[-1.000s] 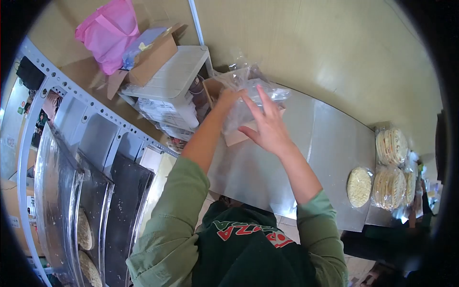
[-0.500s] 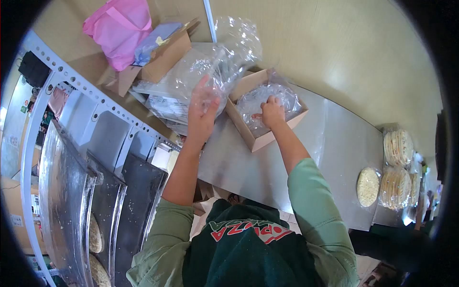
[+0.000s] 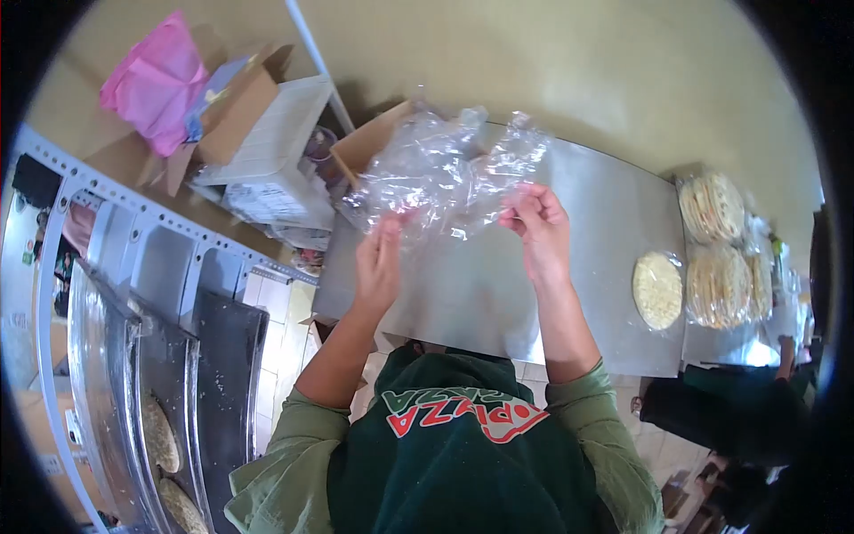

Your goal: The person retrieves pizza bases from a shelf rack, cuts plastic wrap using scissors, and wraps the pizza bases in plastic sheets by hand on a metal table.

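My left hand (image 3: 381, 262) and my right hand (image 3: 541, 231) hold crinkled clear plastic bags (image 3: 427, 169) spread out between them, above the steel table (image 3: 471, 294). Fingers and thumb of the left hand are pinched on the near edge of the plastic. On the other side, the right hand pinches it between thumb and fingertips. Whether this is one bag or more I cannot tell. Behind the plastic stands an open cardboard box (image 3: 374, 138), partly hidden by it.
A flatbread (image 3: 658, 290) in clear wrap and wrapped stacks of flatbreads (image 3: 717, 287) lie at the right. To the left are a white plastic stool (image 3: 280, 125), a pink bag (image 3: 156, 84), and a rack with dark trays (image 3: 227, 383). A co-worker's arm (image 3: 785, 356) shows far right.
My right hand has come out of the cardboard box and now grips plastic. My left hand has lowered its plastic from the left to the front. The view has shifted.
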### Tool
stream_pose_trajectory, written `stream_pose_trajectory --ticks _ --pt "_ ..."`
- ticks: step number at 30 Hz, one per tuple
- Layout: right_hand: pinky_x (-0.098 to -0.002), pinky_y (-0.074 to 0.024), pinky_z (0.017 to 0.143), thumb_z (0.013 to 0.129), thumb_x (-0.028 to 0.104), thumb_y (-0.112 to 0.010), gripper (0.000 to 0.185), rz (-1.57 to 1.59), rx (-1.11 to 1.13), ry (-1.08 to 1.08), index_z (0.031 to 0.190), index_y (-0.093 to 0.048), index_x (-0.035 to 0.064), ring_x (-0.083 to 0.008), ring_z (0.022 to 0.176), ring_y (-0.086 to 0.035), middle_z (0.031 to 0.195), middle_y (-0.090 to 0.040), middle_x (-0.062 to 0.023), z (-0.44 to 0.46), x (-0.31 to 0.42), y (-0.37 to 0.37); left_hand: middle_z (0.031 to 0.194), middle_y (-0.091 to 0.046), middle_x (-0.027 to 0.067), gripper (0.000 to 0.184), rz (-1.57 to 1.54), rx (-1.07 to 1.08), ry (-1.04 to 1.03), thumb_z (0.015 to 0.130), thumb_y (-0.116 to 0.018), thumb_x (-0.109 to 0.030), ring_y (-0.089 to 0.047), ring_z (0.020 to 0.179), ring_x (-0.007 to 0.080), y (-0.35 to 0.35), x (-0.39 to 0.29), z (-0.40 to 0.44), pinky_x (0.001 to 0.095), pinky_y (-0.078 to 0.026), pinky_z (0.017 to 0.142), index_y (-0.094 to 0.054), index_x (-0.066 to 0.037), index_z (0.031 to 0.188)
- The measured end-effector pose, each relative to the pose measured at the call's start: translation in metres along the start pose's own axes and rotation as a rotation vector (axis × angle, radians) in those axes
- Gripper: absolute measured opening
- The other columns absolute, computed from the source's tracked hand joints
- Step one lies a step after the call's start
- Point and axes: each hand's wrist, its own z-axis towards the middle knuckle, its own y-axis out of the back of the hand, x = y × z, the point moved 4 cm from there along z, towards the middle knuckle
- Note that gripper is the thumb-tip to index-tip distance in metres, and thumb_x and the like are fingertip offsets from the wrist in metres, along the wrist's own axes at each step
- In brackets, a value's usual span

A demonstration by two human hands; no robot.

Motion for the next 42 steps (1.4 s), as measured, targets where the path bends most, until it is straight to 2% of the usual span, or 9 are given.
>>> stream_pose_trajectory --ticks 3,12,18,24,27,33,36,39,42 --pt "-0.0277 -0.0499 0.065 0.086 0.012 -0.056 0.016 0.114 -0.062 0.085 0.102 -0.053 0.0096 -0.013 0.076 -0.057 0.088 -0.06 -0.0063 -0.018 -0.001 0.061 0.095 -0.062 0.0075 0.033 -0.182 -0.007 0.002 0.096 -0.039 -0.022 -0.055 0.088 0.013 -0.025 -0.007 0.001 0.0267 -0.042 0.082 -0.06 0.003 0.104" --pt "-0.0332 -0.0402 0.088 0.089 0.015 -0.054 0.009 0.354 0.014 0.049 0.097 -0.054 0.011 -0.0151 0.099 -0.053 0.102 -0.058 -0.0051 -0.07 0.025 0.112 0.092 -0.061 0.0088 0.017 -0.434 0.194 0.158 0.09 -0.049 -0.01 -0.058 0.083 0.0146 -0.11 -0.002 -0.02 0.0274 -0.047 0.077 -0.057 0.001 0.1" --pt "-0.0282 -0.0399 0.081 0.087 0.014 -0.057 0.013 0.231 -0.286 0.252 0.098 -0.057 0.0085 -0.0104 0.09 -0.052 0.1 -0.058 -0.0026 -0.058 0.027 0.142 0.096 -0.058 0.0079 0.023 -0.793 0.147 0.322 0.085 -0.052 0.001 -0.058 0.086 0.0177 -0.119 0.006 -0.024 0.0312 -0.049 0.079 -0.052 -0.003 0.108" --pt "-0.0246 -0.0398 0.069 0.085 0.01 -0.06 0.012 0.035 -0.138 0.167 0.097 -0.06 0.0063 -0.0086 0.074 -0.049 0.09 -0.058 -0.0004 -0.063 0.031 0.131 0.105 -0.055 0.0091 0.023 -0.52 0.106 0.477 0.091 -0.048 -0.014 -0.056 0.09 0.0192 -0.099 -0.009 -0.018 0.0321 -0.045 0.08 -0.051 -0.002 0.111" --pt "-0.0242 -0.0399 0.066 0.084 0.009 -0.06 0.013 -0.039 -0.106 0.158 0.096 -0.061 0.0052 -0.0081 0.071 -0.047 0.088 -0.058 -0.0001 -0.064 0.031 0.125 0.101 -0.057 0.0088 0.028 -0.644 0.2 0.494 0.092 -0.047 -0.022 -0.055 0.088 0.0178 -0.072 -0.014 -0.005 0.0309 -0.042 0.079 -0.052 -0.003 0.111" --pt "-0.0241 -0.042 0.071 0.084 0.009 -0.06 0.006 -0.173 -0.037 0.094 0.09 -0.062 0.0063 -0.0074 0.075 -0.05 0.085 -0.058 0.0001 -0.075 0.025 0.1 0.09 -0.062 0.0073 0.025 0.053 0.375 0.091 0.086 -0.056 -0.019 -0.057 0.08 0.0153 -0.059 -0.006 0.008 0.0268 -0.044 0.073 -0.058 -0.002 0.103" --pt "-0.0257 -0.0433 0.076 0.082 0.006 -0.06 0.007 -0.27 -0.012 0.045 0.089 -0.061 0.0047 -0.0109 0.087 -0.053 0.094 -0.059 -0.0033 -0.084 0.012 0.099 0.082 -0.064 0.0077 0.019 0.098 0.381 0.121 0.082 -0.061 -0.016 -0.058 0.073 0.0131 -0.058 -0.002 -0.009 0.0279 -0.046 0.068 -0.062 0.001 0.091" --pt "-0.0286 -0.0428 0.082 0.079 0.005 -0.061 0.017 -0.841 0.003 0.249 0.095 -0.059 0.0027 -0.0153 0.101 -0.051 0.108 -0.056 -0.0087 -0.094 0.006 0.117 0.076 -0.063 0.0079 0.011 0.208 0.387 -0.11 0.08 -0.061 -0.01 -0.059 0.066 0.0162 -0.05 -0.006 -0.029 0.0287 -0.047 0.063 -0.063 -0.002 0.087" --pt "-0.0304 -0.0403 0.088 0.076 0.006 -0.062 0.029 -0.753 -0.162 0.346 0.105 -0.056 0.0035 -0.0193 0.113 -0.046 0.121 -0.049 -0.0123 -0.103 0.029 0.118 0.077 -0.062 0.0096 0.01 0.306 0.575 -0.288 0.079 -0.062 -0.011 -0.06 0.07 0.0199 -0.049 -0.005 -0.045 0.0305 -0.046 0.068 -0.063 -0.005 0.086"
